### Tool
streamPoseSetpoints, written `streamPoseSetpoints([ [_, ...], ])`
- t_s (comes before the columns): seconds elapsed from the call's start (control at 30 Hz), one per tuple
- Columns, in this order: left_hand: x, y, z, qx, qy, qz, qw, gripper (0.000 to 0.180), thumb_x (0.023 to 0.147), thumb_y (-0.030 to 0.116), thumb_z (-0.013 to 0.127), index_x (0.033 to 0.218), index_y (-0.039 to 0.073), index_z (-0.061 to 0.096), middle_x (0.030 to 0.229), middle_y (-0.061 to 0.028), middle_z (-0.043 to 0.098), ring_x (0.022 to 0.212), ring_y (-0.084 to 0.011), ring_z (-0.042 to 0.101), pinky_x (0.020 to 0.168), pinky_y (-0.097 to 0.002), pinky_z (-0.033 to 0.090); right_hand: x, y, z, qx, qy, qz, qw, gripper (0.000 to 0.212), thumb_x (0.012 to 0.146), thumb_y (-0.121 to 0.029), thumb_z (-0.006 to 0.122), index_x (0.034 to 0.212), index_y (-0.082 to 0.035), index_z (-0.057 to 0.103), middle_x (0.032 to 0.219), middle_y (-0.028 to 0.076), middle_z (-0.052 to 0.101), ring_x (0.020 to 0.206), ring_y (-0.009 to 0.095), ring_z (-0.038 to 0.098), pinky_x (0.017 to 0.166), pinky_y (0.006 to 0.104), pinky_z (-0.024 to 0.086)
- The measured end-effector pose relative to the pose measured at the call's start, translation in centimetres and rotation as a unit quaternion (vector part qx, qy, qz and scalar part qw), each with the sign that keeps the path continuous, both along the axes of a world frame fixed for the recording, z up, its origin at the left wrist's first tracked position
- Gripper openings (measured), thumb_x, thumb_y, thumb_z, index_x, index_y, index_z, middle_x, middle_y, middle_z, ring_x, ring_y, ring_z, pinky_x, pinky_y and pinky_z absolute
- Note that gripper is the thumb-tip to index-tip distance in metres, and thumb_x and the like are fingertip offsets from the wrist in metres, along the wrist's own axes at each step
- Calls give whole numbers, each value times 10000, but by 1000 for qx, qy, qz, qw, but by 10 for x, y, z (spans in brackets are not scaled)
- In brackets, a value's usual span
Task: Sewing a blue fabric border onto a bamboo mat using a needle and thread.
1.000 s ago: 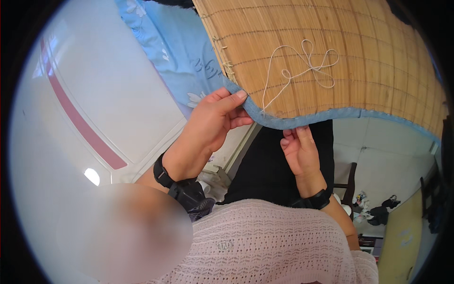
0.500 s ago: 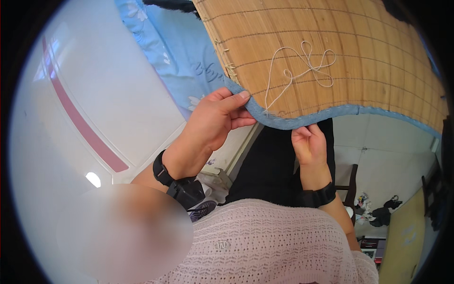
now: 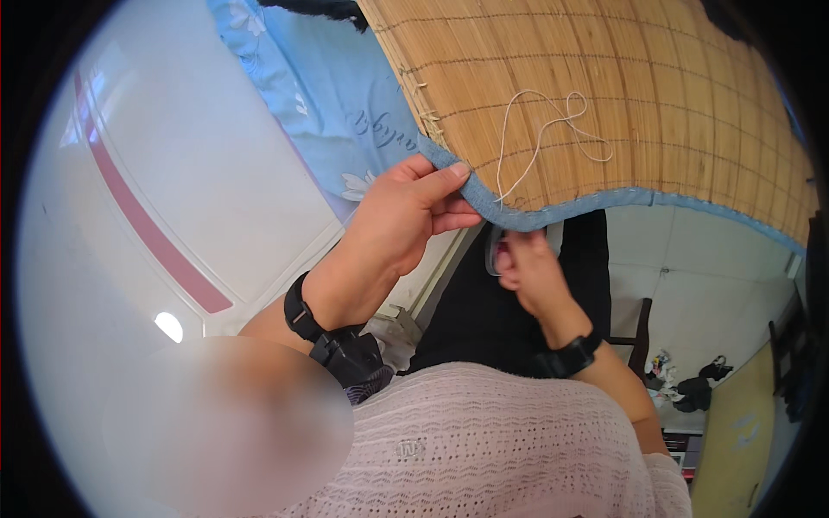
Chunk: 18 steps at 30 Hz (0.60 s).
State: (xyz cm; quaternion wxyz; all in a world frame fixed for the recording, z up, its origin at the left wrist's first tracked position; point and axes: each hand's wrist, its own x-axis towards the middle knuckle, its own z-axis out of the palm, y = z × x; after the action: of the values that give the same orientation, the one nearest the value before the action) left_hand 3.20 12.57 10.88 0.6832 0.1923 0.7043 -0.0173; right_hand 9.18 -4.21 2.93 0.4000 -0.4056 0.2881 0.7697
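Observation:
A bamboo mat [image 3: 553,52] with a blue cloth edging [image 3: 596,205] stretches away in front of me. My left hand [image 3: 406,203] pinches the edging near the mat's corner, thumb on top and fingers beneath. White thread [image 3: 540,142] lies in loose loops on the mat and runs down to the edging's inner side. Just below the edging is my right hand [image 3: 537,274], its fingers curled and partly smeared by motion. A pale blurred loop shows beside these fingers; what they hold is too unclear to name.
Blue flowered bedding [image 3: 324,112] lies left of the mat, with a glossy white panel [image 3: 173,173] bearing a pink stripe further left. Beyond my lap, a dark wooden chair [image 3: 641,332] and dark items [image 3: 693,394] stand on the tiled floor [image 3: 682,259].
My right hand has left the edging and moved a little down and left, fingers curled. The thread's loops on the mat have become fewer and smaller. My left hand has barely shifted.

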Motion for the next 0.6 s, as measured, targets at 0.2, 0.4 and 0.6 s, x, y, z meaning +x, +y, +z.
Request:
streamPoseSetpoints([
  [0.2,-3,6,1,-5,31,-28,999,158,853,146,522,919,3,515,856,-93,599,701,-141,599,637,-232,521,-16,20,1,130,64,-17,989,147,910,-189,437,950,-48,455,774,24,430,625,82,399,520,211,350],
  [0.4,-6,6,-1,-17,45,-28,998,155,855,151,519,939,21,509,864,-88,600,714,-145,603,651,-238,522,-5,27,8,136,15,-6,991,122,873,-134,488,866,-19,525,687,13,484,555,70,420,488,194,356],
  [0.6,-8,10,-1,-38,35,-28,998,157,857,151,514,950,25,504,866,-84,603,715,-150,606,656,-253,525,-14,19,6,122,1,-66,990,117,860,-149,528,872,-35,556,687,4,502,562,52,421,495,174,345],
])
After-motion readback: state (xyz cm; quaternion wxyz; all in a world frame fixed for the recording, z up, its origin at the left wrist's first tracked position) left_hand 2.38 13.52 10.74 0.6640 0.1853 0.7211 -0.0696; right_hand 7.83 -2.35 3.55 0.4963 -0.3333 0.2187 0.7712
